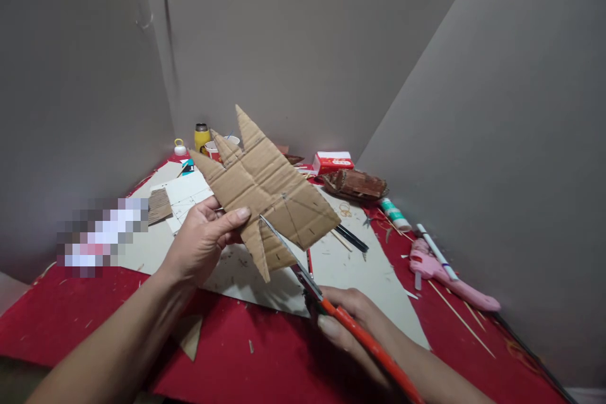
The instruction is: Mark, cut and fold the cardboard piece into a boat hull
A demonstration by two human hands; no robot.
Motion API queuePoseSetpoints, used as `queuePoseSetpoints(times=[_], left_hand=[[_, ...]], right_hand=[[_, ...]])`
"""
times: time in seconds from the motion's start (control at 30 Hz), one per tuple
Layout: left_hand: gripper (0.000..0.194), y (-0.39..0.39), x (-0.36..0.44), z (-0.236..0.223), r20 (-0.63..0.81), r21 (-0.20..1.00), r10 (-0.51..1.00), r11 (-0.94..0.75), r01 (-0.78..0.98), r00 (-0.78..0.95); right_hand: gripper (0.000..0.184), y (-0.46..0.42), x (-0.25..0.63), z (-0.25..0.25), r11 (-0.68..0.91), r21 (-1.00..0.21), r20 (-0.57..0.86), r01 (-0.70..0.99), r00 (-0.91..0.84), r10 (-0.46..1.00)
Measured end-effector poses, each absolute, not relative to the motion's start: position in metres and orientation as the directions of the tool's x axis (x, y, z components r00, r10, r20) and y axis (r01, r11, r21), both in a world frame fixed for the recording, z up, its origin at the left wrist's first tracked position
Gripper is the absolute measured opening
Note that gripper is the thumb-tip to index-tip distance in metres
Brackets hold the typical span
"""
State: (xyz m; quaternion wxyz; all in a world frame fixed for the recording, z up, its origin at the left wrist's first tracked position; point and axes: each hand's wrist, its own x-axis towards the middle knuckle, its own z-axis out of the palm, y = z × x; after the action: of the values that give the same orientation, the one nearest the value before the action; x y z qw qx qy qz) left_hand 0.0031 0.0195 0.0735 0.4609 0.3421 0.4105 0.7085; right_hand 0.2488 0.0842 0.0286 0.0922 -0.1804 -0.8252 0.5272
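A flat piece of brown cardboard (265, 180) with several pointed teeth and pencil lines is held up above the work surface. My left hand (203, 233) pinches its lower left edge, thumb on the face toward me. My right hand (350, 322) grips orange-handled scissors (307, 284). Their blades meet the cardboard at its lower edge, along a slit beside a narrow pointed strip. The fingers behind the handles are partly hidden.
A pale board (379, 290) lies on the red cloth (227, 347). A pink glue gun (449, 278) and glue bottle (395, 214) rest at right. Behind stand a brown model boat (355, 184), a red-white box (332, 162) and a yellow bottle (201, 137). A cardboard scrap (189, 336) lies in front.
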Motion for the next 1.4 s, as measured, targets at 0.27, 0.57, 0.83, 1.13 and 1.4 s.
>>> queuePoseSetpoints(times=[0.27,0.57,0.83,1.13,1.4], left_hand=[[0.038,0.021,-0.005,0.080,0.225,0.852,0.748,-0.461,-0.246,-0.624],[0.044,0.020,0.003,0.075,0.215,0.889,0.775,-0.407,-0.209,-0.595],[0.044,0.021,0.004,0.071,0.220,0.899,0.792,-0.391,-0.196,-0.569],[0.047,0.020,0.010,0.073,0.156,0.888,0.835,-0.353,-0.296,-0.528],[0.043,0.020,0.011,0.079,0.139,0.860,0.825,-0.375,-0.345,-0.548]], right_hand=[[0.042,0.089,0.256,0.038,0.504,-0.840,0.028,0.202,-0.911,0.412],[0.046,0.084,0.255,0.030,0.514,-0.826,-0.007,0.233,-0.915,0.403],[0.060,0.082,0.247,0.039,0.471,-0.830,-0.111,0.299,-0.916,0.385],[0.057,0.085,0.245,0.038,0.450,-0.850,-0.121,0.275,-0.932,0.341],[0.053,0.089,0.250,0.028,0.464,-0.850,-0.093,0.250,-0.938,0.334]])
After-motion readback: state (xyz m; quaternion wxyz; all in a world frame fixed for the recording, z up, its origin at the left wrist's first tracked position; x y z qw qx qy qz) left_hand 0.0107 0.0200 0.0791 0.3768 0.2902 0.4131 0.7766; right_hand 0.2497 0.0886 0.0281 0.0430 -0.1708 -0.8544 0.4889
